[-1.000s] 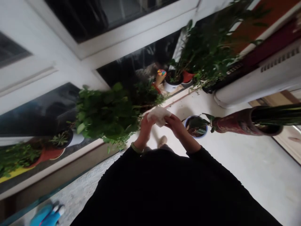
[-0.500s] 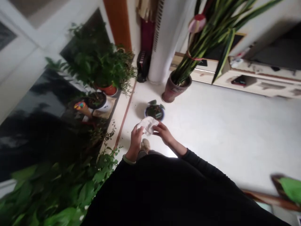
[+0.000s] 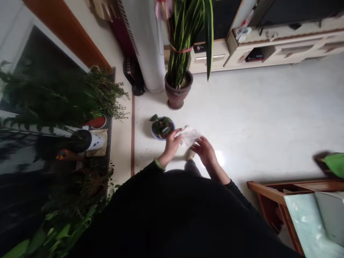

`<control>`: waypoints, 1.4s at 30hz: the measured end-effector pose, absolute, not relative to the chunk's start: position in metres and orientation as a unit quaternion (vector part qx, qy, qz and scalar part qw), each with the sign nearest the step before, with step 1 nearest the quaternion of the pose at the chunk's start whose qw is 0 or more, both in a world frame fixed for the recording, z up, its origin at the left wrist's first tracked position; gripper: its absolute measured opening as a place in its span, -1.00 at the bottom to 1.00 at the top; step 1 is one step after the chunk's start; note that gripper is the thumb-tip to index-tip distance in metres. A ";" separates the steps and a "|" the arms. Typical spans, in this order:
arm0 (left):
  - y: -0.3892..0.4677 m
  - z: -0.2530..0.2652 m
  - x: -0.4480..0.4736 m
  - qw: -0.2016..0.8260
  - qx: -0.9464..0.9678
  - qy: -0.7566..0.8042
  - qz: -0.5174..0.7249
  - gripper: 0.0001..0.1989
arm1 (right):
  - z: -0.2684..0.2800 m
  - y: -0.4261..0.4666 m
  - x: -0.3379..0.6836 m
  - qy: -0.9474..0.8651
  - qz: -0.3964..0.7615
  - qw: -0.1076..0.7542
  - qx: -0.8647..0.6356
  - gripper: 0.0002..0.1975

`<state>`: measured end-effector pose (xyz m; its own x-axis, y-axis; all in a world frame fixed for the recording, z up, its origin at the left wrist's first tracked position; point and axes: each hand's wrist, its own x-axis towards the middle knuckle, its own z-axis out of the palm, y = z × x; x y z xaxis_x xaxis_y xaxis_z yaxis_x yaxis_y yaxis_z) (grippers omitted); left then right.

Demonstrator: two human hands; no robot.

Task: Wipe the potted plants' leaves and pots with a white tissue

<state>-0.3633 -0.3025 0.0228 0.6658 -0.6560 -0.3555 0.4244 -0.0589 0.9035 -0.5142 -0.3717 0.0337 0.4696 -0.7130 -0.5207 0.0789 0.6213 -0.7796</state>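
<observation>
A crumpled white tissue or thin cloth (image 3: 189,136) is stretched between my two hands at waist height. My left hand (image 3: 172,145) pinches its left edge, a green bangle on the wrist. On the other side, my right hand (image 3: 205,150) grips the lower right edge with bent fingers. Beyond my left hand, a small plant in a blue-rimmed pot (image 3: 162,128) stands on the floor; my fingers overlap its edge in the view. One shoe (image 3: 190,154) shows below the tissue.
A tall snake plant in a brown pot (image 3: 178,94) stands ahead beside a white column-like appliance (image 3: 147,46). Potted plants line the dark ledge (image 3: 109,143) at left. A cream TV cabinet (image 3: 276,53) runs along the far wall. A wooden table (image 3: 268,188) is at lower right.
My view has turned toward the right, and the wooden table has come into sight. My hands, still holding the white tissue, now appear right of the small pot instead of below it.
</observation>
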 end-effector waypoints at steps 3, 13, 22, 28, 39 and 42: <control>-0.374 0.023 -0.394 0.685 0.588 -0.146 -0.405 -0.74 | 0.037 -0.439 -0.544 0.455 -0.284 0.770 -0.345 -0.58; -0.551 0.045 -0.474 0.599 0.576 -0.360 -0.424 -0.62 | 0.056 -0.638 -0.604 0.467 -0.274 0.755 -0.370 -0.53; -0.726 -0.001 -0.438 0.613 0.598 -0.251 -0.451 -0.44 | 0.034 -0.810 -0.569 0.483 -0.270 0.751 -0.360 -0.44; -0.882 -0.012 -0.428 0.573 0.630 -0.278 -0.445 -0.75 | 0.047 -0.942 -0.578 0.491 -0.281 0.681 -0.465 -0.51; -1.148 -0.015 -0.436 0.484 0.623 -0.353 -0.502 -0.74 | 0.022 -1.160 -0.603 0.547 -0.326 0.709 -0.301 -0.40; -1.225 -0.028 -0.426 0.510 0.626 -0.261 -0.528 -0.73 | 0.016 -1.246 -0.600 0.550 -0.298 0.712 -0.319 -0.39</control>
